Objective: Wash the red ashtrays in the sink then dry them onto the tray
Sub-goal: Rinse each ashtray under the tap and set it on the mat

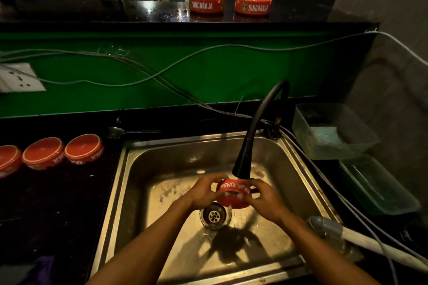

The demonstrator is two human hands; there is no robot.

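A red ashtray [234, 193] with white lettering is held over the steel sink [162, 162], just under the black tap spout [243, 164]. My left hand [203, 192] grips its left side and my right hand [266, 199] grips its right side. Three red ashtrays lie upside down on the dark counter to the left: one [84, 148], another [44, 152], and a third [8, 161] cut by the frame edge. Two upright red ashtrays [206, 3] [253, 4] stand on the upper ledge.
The drain [215, 215] sits below the hands. Clear plastic containers [331, 132] [379, 188] stand right of the sink. Cables [162, 74] run along the green wall, with a socket [18, 77] at left. A small metal scoop [115, 132] lies behind the sink.
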